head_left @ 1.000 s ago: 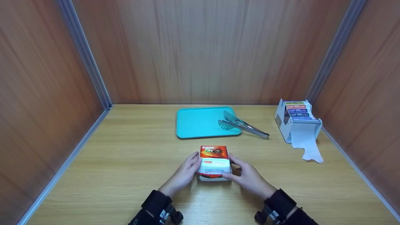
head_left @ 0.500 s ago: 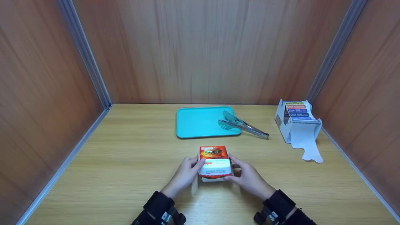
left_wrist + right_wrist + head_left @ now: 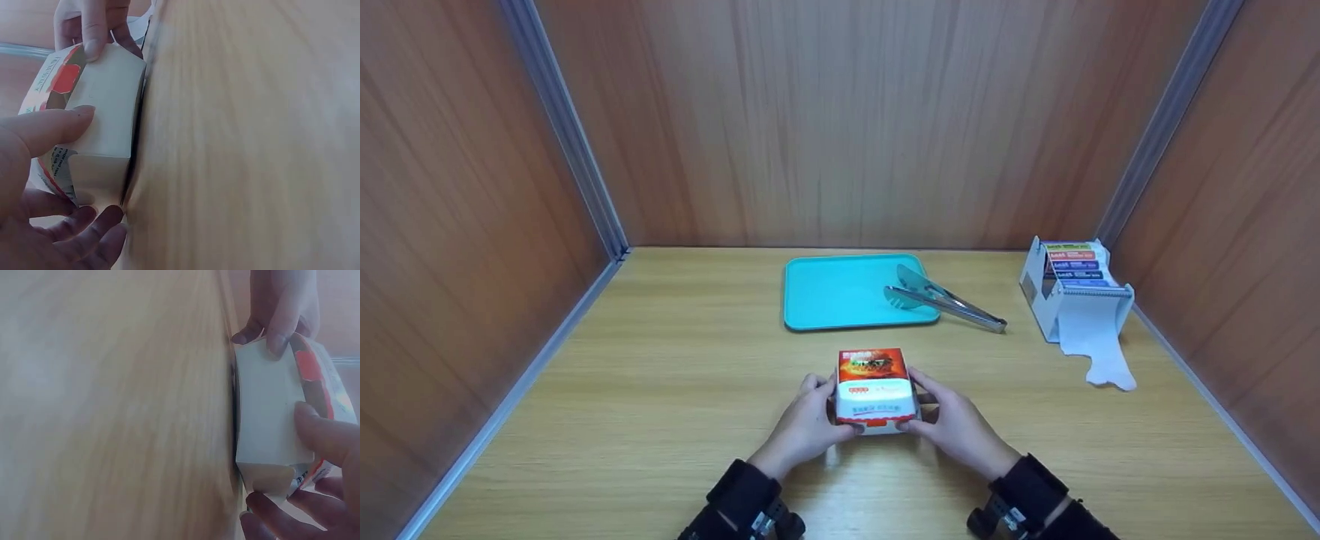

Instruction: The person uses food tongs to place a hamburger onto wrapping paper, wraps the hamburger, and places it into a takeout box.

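Note:
A paper burger box (image 3: 874,405), white with a red burger picture on its lid, stands on the table between both hands. My left hand (image 3: 806,427) holds its left side, thumb on the front face and fingers along the side. From the right, my right hand (image 3: 956,431) grips it the same way, its thumb near the front right corner. In the left wrist view the box's plain white front (image 3: 107,101) shows, with a red tab at the lid's edge. The right wrist view shows both thumbs pressed on that front face (image 3: 267,405). What the box contains is hidden.
Behind the box lies a turquoise tray (image 3: 836,292). Metal tongs (image 3: 971,313) rest partly on its right edge. At the right stands a white dispenser (image 3: 1054,300) with a white sheet (image 3: 1091,337) hanging from it. Wooden panels enclose the table at the back and sides.
My left thumb has moved from the lid's left edge down to the box's front face. The red front tab now shows. My right hand has stayed nearly in place.

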`<state>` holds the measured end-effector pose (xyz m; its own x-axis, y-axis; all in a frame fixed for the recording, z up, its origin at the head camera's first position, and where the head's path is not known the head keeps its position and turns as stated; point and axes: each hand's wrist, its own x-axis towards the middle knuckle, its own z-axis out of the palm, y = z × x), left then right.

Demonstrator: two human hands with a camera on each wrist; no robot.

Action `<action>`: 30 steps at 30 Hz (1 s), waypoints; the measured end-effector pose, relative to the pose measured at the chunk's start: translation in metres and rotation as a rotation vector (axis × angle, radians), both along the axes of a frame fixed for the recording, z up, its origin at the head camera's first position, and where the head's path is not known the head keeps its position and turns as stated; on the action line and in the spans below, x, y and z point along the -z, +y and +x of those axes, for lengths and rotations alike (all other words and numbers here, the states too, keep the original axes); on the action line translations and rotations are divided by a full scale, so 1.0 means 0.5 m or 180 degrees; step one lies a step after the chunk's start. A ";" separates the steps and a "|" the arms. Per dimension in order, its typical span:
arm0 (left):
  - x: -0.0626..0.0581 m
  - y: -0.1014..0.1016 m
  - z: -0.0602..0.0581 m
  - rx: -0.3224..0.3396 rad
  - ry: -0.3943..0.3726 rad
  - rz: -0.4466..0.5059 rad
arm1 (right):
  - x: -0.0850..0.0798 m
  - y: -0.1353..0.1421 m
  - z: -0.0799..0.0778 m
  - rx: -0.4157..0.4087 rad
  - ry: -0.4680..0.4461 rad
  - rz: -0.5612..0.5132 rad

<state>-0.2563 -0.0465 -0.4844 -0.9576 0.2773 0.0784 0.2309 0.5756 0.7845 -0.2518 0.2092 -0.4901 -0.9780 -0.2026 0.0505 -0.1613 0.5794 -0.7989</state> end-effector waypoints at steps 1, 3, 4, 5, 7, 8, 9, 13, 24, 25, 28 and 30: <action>0.000 0.000 0.001 -0.0011 0.0013 -0.0017 | 0.000 0.001 0.000 -0.0029 -0.0026 -0.0011; 0.000 0.000 0.003 -0.0037 0.0042 -0.0061 | 0.001 0.004 0.001 -0.0070 -0.0093 -0.0059; 0.000 0.002 0.005 -0.0051 0.0071 -0.0106 | 0.001 0.004 0.001 -0.0084 -0.0123 -0.0086; 0.000 0.004 0.007 -0.0072 0.0092 -0.0158 | 0.001 0.005 0.001 -0.0094 -0.0142 -0.0108; -0.001 0.010 0.011 -0.0121 0.0121 -0.0266 | 0.000 0.004 0.001 -0.0099 -0.0162 -0.0136; -0.001 0.013 0.013 -0.0145 0.0133 -0.0322 | -0.001 0.003 0.001 -0.0095 -0.0164 -0.0144; -0.002 0.017 0.016 -0.0158 0.0136 -0.0377 | -0.001 0.002 0.001 -0.0089 -0.0160 -0.0144; -0.004 0.025 0.019 -0.0137 0.0083 -0.0468 | -0.001 -0.002 0.003 -0.0021 -0.0080 -0.0047; -0.005 0.018 0.006 0.0091 -0.0183 -0.0437 | -0.001 0.009 0.003 -0.0224 0.0038 0.0098; -0.005 0.019 0.005 0.0082 -0.0180 -0.0440 | -0.002 0.008 0.003 -0.0228 0.0047 0.0131; -0.003 0.021 0.004 0.0073 -0.0126 -0.0427 | -0.003 0.003 0.005 -0.0240 0.0127 0.0235; -0.001 0.026 0.004 0.0074 -0.0086 -0.0447 | -0.005 0.002 0.006 -0.0246 0.0098 0.0211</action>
<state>-0.2543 -0.0337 -0.4841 -0.9520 0.3059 0.0116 0.2254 0.6749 0.7026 -0.2490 0.2099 -0.4878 -0.9575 -0.2811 0.0642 -0.2313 0.6158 -0.7532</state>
